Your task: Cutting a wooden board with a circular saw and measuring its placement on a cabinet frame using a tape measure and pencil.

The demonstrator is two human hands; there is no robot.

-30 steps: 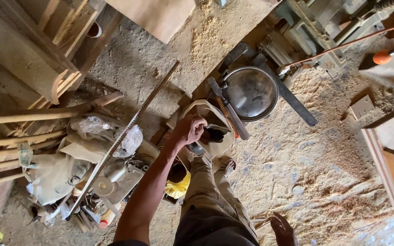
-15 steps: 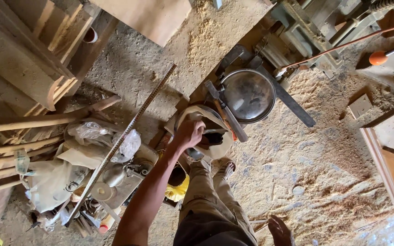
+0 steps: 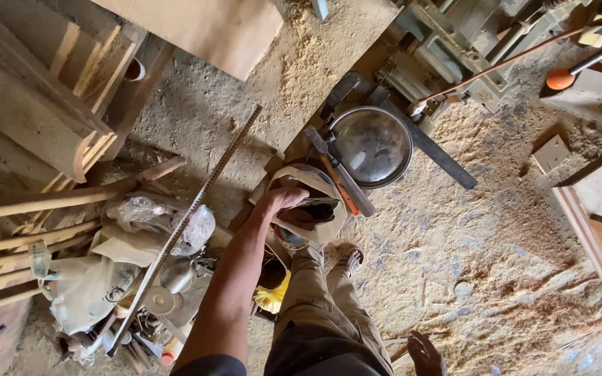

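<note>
Sawdust-covered workshop floor (image 3: pixel 454 237), left hand (image 3: pixel 281 200) with fingers curled over the rim of a tan cloth tool bag (image 3: pixel 315 205) beside a round metal bowl (image 3: pixel 372 146), right hand (image 3: pixel 426 354) low, fingers loosely spread, holding nothing.

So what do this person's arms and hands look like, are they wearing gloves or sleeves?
No gloves: the left hand is bare, and the forearm behind it is bare up to a short dark sleeve at the bottom edge. No watch, ring or band shows on that arm. The right hand is bare too; only its fingers show, so its sleeve is out of view. Below are khaki trousers.
</note>
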